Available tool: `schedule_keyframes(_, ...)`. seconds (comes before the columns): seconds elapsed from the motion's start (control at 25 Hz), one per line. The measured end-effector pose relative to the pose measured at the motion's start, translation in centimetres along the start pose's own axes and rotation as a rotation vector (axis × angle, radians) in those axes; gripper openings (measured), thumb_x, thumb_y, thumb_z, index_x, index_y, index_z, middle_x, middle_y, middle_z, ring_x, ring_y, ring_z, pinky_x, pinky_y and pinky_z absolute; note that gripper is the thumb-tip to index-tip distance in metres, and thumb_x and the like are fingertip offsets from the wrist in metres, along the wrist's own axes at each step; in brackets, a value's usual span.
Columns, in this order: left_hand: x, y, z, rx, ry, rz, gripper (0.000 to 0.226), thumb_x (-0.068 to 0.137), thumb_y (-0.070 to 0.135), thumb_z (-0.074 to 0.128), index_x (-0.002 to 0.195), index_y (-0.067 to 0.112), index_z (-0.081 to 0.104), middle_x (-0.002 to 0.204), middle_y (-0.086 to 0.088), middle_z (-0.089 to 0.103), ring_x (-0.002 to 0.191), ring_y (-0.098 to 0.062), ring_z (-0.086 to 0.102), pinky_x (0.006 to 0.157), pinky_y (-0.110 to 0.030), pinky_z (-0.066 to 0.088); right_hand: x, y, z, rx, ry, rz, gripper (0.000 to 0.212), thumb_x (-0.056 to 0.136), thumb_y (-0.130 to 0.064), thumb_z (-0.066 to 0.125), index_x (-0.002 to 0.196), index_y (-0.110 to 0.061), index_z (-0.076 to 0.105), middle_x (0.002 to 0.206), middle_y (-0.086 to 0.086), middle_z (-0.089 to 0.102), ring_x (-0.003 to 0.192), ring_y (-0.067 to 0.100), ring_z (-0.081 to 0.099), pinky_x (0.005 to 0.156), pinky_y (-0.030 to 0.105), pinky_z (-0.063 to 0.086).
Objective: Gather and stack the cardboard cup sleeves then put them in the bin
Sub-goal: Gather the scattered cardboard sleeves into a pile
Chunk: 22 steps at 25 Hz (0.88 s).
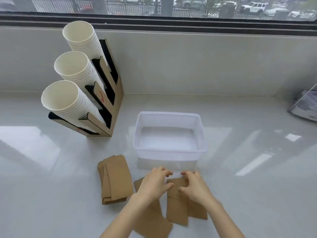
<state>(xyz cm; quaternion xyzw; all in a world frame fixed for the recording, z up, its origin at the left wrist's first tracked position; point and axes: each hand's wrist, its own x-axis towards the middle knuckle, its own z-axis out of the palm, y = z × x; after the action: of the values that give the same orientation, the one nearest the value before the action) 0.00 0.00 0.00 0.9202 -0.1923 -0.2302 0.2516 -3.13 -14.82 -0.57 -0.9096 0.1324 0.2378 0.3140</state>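
Counter (240,169); empty bin (169,117) at centre. Stack of sleeves (116,179) lies left of it, long axis near-far. 3 loose sleeves (176,208) lie near the bin's front, under both hands. Left hand (154,183) and right hand (195,188): fingers spread, pressing flat, nothing clamped. Left hand nearer the stack.

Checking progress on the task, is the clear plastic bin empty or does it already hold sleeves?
Empty: the clear plastic bin shows only its bare white bottom, no brown cardboard inside.

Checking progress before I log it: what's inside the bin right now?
Nothing shows inside the bin; its white floor looks bare. No sleeves are in it. The near wall hides a strip of floor closest to the hands.
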Motion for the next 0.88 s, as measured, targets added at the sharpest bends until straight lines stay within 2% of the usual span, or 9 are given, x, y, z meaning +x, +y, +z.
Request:
schedule_keyframes(0.2,0.8,-0.6,1.5,0.165,-0.040,-0.024,0.049,0.085,0.035,0.052,0.130,0.021,0.041,0.128,-0.004,0.046,0.121,-0.023,0.040,0.099,-0.035,0.036,0.6,-0.3,0.4,-0.029,0.015,0.020,0.042,0.080,-0.014,0.057,0.121,-0.015,0.045,0.123,0.011,0.036,0.123,0.026,0.035,0.101,0.029,0.036)
schedule_keyframes(0.32,1.0,-0.9,2.0,0.177,0.005,-0.017,0.049,0.083,0.034,0.053,0.128,0.022,0.040,0.127,-0.003,0.044,0.121,-0.021,0.038,0.096,-0.032,0.033,0.7,-0.5,0.5,-0.034,0.050,0.016,0.027,0.080,-0.010,0.055,0.104,-0.016,0.045,0.112,0.009,0.035,0.118,0.027,0.036,0.098,0.029,0.036)
schedule_keyframes(0.4,0.9,-0.9,2.1,0.172,0.026,-0.016,0.045,0.082,0.034,0.054,0.123,0.021,0.042,0.124,-0.003,0.045,0.119,-0.021,0.039,0.094,-0.031,0.033,0.6,-0.7,0.5,-0.032,0.069,-0.012,0.025,0.079,-0.008,0.055,0.093,-0.020,0.037,0.102,0.003,0.033,0.109,0.026,0.041,0.089,0.028,0.038)
schedule_keyframes(0.48,0.8,-0.8,2.0,0.149,0.033,-0.012,0.039,0.082,0.032,0.054,0.117,0.018,0.044,0.121,-0.003,0.048,0.115,-0.021,0.040,0.091,-0.030,0.033,0.6,-0.8,0.6,-0.019,0.072,-0.051,0.028,0.078,-0.006,0.055,0.090,-0.021,0.034,0.097,0.000,0.039,0.094,0.020,0.044,0.077,0.026,0.037)
schedule_keyframes(0.6,0.6,-0.9,1.7,0.044,0.040,-0.014,0.031,0.083,0.029,0.054,0.110,0.014,0.046,0.111,-0.005,0.057,0.104,-0.022,0.049,0.086,-0.031,0.038,0.4,-0.9,0.6,0.052,0.095,-0.104,0.027,0.078,-0.007,0.055,0.092,-0.022,0.038,0.095,-0.002,0.046,0.085,0.016,0.043,0.071,0.026,0.035)
schedule_keyframes(0.68,0.5,-1.2,1.4,-0.106,0.032,-0.058,0.029,0.083,0.028,0.056,0.106,0.014,0.047,0.096,-0.006,0.060,0.088,-0.021,0.055,0.079,-0.034,0.044,0.3,-0.9,0.4,0.138,0.123,-0.113,0.024,0.080,-0.010,0.054,0.101,-0.019,0.047,0.094,-0.003,0.050,0.083,0.015,0.047,0.074,0.026,0.041)
schedule_keyframes(0.76,0.3,-1.6,1.0,-0.207,0.039,-0.101,0.024,0.083,0.027,0.057,0.101,0.017,0.045,0.086,-0.003,0.057,0.079,-0.019,0.052,0.074,-0.033,0.045,0.2,-0.6,-0.1,0.235,0.171,-0.085,0.027,0.084,-0.013,0.052,0.111,-0.016,0.052,0.087,-0.005,0.054,0.080,0.013,0.052,0.078,0.026,0.046)
schedule_keyframes(0.84,0.2,-2.2,0.4,-0.273,0.075,-0.130,0.019,0.084,0.026,0.057,0.094,0.020,0.041,0.085,-0.001,0.056,0.079,-0.018,0.052,0.072,-0.031,0.043,0.0,0.0,-0.5,0.261,0.243,-0.038,0.031,0.087,-0.017,0.050,0.118,-0.016,0.050,0.089,-0.005,0.055,0.087,0.014,0.054,0.081,0.030,0.048)
schedule_keyframes(0.88,0.1,-2.4,0.2,-0.299,0.098,-0.137,0.019,0.084,0.025,0.057,0.092,0.021,0.040,0.085,0.000,0.056,0.078,-0.018,0.052,0.071,-0.030,0.043,-0.1,0.4,-0.7,0.223,0.274,-0.003,0.035,0.087,-0.020,0.051,0.121,-0.016,0.047,0.098,-0.001,0.055,0.095,0.017,0.054,0.085,0.033,0.048)
